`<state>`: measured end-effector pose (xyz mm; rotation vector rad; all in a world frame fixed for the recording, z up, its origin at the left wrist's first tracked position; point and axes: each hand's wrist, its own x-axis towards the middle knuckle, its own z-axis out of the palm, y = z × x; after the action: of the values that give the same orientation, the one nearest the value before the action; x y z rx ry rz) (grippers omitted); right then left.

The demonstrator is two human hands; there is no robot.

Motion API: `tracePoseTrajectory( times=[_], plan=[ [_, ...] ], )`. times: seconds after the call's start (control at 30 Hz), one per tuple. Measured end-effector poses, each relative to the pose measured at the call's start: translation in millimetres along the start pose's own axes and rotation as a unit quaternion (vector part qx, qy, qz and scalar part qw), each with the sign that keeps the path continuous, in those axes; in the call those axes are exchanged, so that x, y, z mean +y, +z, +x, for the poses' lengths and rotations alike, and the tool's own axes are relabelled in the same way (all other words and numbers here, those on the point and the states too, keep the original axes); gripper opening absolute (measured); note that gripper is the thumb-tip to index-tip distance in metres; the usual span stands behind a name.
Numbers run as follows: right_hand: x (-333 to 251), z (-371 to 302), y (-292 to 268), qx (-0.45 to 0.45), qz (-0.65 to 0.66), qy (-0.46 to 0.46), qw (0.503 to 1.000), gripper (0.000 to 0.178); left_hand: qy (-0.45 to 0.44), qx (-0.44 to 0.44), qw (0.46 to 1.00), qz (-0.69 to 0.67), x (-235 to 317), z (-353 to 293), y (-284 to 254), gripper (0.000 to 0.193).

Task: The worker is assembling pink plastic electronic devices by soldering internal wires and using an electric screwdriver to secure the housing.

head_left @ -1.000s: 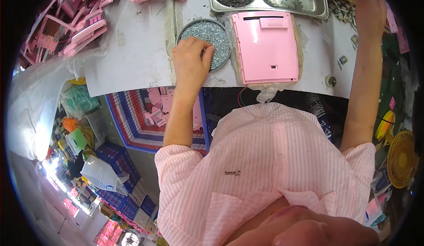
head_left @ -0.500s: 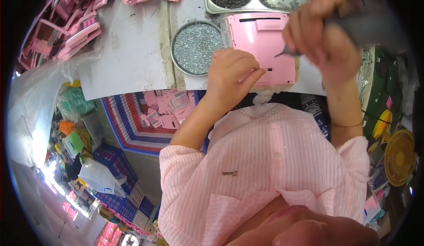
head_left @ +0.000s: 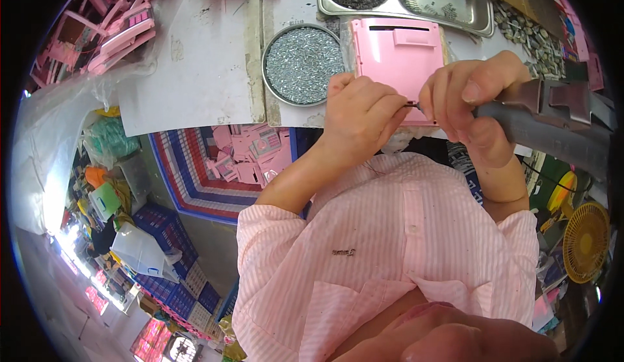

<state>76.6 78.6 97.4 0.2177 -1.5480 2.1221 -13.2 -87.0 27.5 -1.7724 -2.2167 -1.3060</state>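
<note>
A pink plastic housing (head_left: 393, 66) with a slot and a raised block lies on the bench in front of me. My left hand (head_left: 364, 115) rests at its lower left, thumb and fingers pinched together. Whatever is in that pinch, if anything, is too small to make out. My right hand (head_left: 478, 95) is wrapped round a dark grey electric screwdriver (head_left: 549, 131), tilted with its body off to the right. The thin bit reaches the left fingertips over the housing's lower edge; the exact contact point is hidden.
A round tin of silvery screws (head_left: 302, 66) stands left of the housing. Behind is a metal tray (head_left: 455, 22) with dark small parts. Pink housings (head_left: 123, 37) pile up far left. A blue-rimmed basket (head_left: 195, 193) below holds pink parts. A yellow fan (head_left: 585, 241) stands right.
My right hand has brought the screwdriver down and in, so its bit meets my left fingertips. My left hand stays pinched at the housing's lower edge.
</note>
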Motion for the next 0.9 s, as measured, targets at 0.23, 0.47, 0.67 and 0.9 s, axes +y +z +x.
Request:
tracePoseTrajectory(
  times=[0.23, 0.47, 0.67, 0.9],
  plan=[
    [4.8, 5.2, -28.7, -0.035, 0.063, -0.048, 0.996, 0.032, -0.127, -0.002, 0.957, 0.26, -88.6, 8.9, -39.8, 0.016],
    [-24.1, -43.8, -43.3, -0.012, -0.001, 0.004, 1.0, 0.03, -0.14, 0.008, 0.959, 0.247, -100.1, -1.9, -52.9, 0.012],
    [-21.0, -75.6, -47.2, 0.007, -0.013, 0.024, 1.0, 0.029, -0.24, -0.032, 0.97, 0.002, -50.9, 11.5, -40.2, 0.012],
    [-5.6, -75.3, -32.5, 0.02, -0.064, 0.046, 0.997, 0.024, -0.128, -0.145, 0.959, -0.208, 15.9, 19.4, -1.2, 0.011]
  ],
)
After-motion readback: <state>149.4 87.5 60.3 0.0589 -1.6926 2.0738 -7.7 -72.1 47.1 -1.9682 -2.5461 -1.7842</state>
